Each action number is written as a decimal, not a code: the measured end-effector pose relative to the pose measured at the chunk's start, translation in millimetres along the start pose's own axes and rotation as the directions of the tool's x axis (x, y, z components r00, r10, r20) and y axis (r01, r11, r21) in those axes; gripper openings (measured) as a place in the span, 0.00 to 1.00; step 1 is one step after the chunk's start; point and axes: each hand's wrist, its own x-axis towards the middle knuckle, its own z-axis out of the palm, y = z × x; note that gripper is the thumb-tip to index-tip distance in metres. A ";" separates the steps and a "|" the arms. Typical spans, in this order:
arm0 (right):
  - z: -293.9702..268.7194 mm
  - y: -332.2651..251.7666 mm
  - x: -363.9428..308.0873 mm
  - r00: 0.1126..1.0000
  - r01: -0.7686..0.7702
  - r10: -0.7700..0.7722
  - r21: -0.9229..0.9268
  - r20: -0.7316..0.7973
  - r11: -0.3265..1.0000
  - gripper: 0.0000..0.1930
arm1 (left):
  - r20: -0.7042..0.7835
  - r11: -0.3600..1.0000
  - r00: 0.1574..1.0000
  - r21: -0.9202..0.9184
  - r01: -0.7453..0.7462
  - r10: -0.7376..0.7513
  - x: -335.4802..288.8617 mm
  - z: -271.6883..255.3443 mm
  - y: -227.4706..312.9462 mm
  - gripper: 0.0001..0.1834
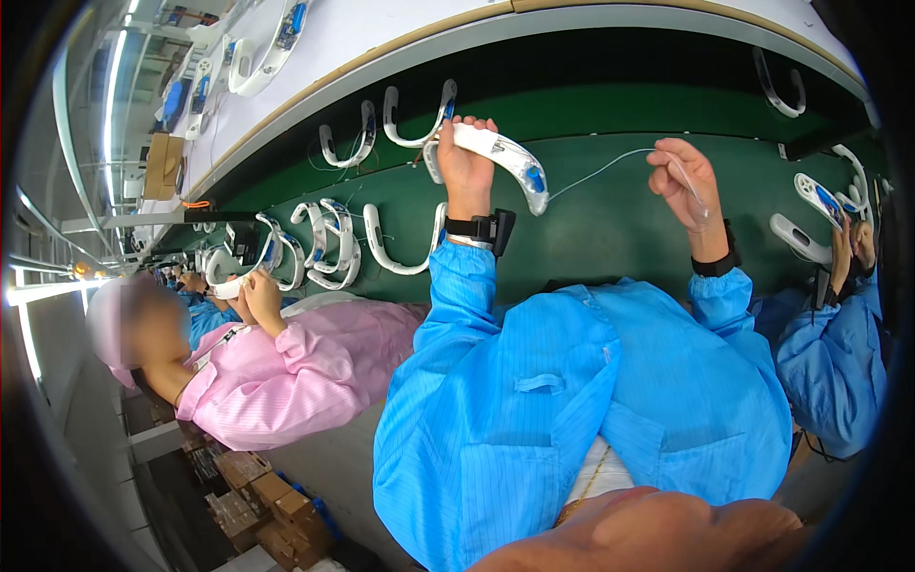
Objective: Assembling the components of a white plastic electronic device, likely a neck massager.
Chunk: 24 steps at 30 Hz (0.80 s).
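My left hand (pixel 467 170) is raised over the green bench and wrapped round one end of a white curved plastic housing (pixel 496 151). The housing is tilted, with its free end pointing down to the right; a blue part (pixel 535 179) shows near that end. From there a thin pale wire (pixel 596 167) arcs across to my right hand (pixel 686 181), whose thumb and fingers pinch it. A thin, see-through length, perhaps the rest of the wire, hangs along the right palm. Each wrist wears a black band.
On the green bench (pixel 591 229) lie several white curved housings (pixel 381 243), mostly to the left. A co-worker in pink (pixel 295 381) sits at left, holding a white part; another in blue (pixel 829 362) works at right. A white shelf (pixel 381 29) with more housings runs above.
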 end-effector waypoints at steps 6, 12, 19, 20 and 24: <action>41.5 21.0 6.9 0.870 0.414 -0.379 -0.885 0.315 0.214 0.03 | 0.112 0.978 0.984 -0.140 0.156 -0.141 -22.8 11.0 -20.1 0.27; 72.0 76.1 7.6 0.904 0.369 -0.302 -0.909 0.302 0.194 0.02 | 0.163 0.943 0.959 -0.203 0.263 -0.232 -34.3 20.7 -27.1 0.30; 70.2 85.7 11.1 0.905 0.336 -0.322 -0.932 0.278 0.139 0.02 | 0.127 0.942 0.961 -0.203 0.269 -0.247 -35.0 19.6 -24.3 0.29; 70.5 86.1 11.5 0.903 0.331 -0.342 -0.928 0.259 0.172 0.02 | 0.127 0.941 0.961 -0.208 0.267 -0.245 -35.0 20.4 -23.5 0.29; 73.8 85.3 12.7 0.905 0.313 -0.352 -0.933 0.238 0.176 0.02 | 0.123 0.936 0.965 -0.243 0.255 -0.231 -32.3 18.2 -22.3 0.29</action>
